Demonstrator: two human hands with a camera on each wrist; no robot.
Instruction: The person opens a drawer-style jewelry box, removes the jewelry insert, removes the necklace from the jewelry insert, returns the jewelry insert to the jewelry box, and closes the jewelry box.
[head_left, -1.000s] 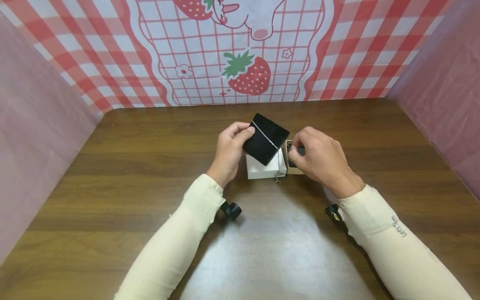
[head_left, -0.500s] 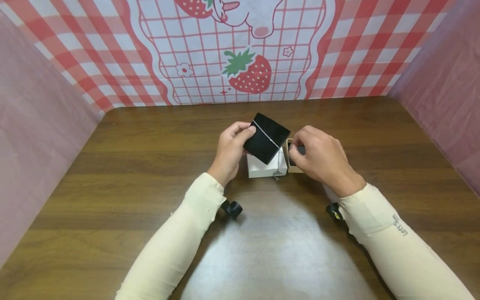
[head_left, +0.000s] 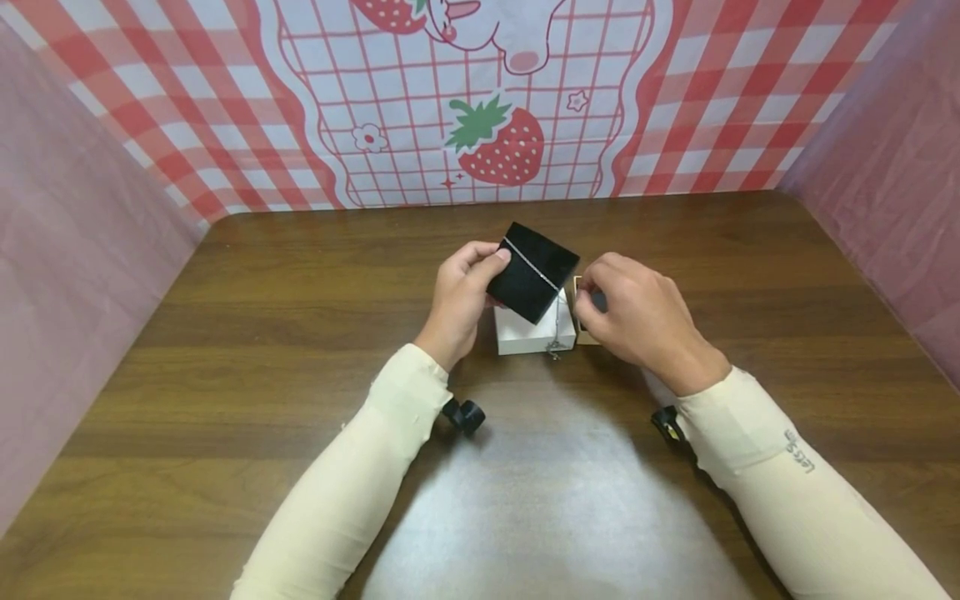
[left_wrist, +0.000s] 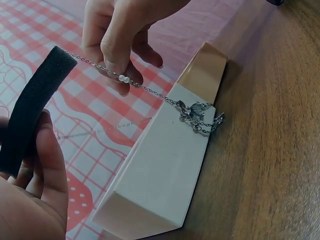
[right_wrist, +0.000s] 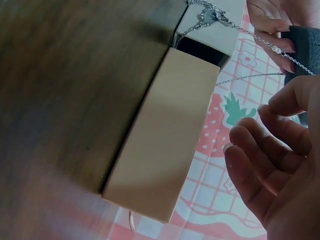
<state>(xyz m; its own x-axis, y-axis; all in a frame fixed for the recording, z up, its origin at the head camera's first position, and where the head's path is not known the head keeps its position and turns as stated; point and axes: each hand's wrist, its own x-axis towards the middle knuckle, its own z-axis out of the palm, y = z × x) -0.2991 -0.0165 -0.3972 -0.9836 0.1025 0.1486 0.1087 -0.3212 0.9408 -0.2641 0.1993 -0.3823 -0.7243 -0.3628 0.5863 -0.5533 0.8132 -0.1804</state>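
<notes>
My left hand [head_left: 462, 296] grips a black velvety jewelry pad [head_left: 531, 283] between thumb and fingers, tilted above a white box [head_left: 528, 340]. A silver chain necklace [left_wrist: 155, 93] runs slantwise across the pad's face and hangs off its right edge. Its leaf-like pendant [left_wrist: 194, 111] dangles in front of the white box; I cannot tell whether they touch. My right hand [head_left: 637, 312] hovers over a tan box [right_wrist: 160, 135], thumb and index tips close together. In the right wrist view its fingers are loosely curled, with no visible thing between them, apart from the chain.
The two boxes stand side by side on a brown wooden table [head_left: 300, 333]. A dark inside shows in the tan box. Behind the table hangs a red checked cloth [head_left: 495, 150] with strawberries. Pink cloth [head_left: 877, 175] closes off both sides.
Hardly anything differs: the left hand keeps the pad in the same pose, and the right hand covers slightly more of the tan box. The view has shifted a little.
</notes>
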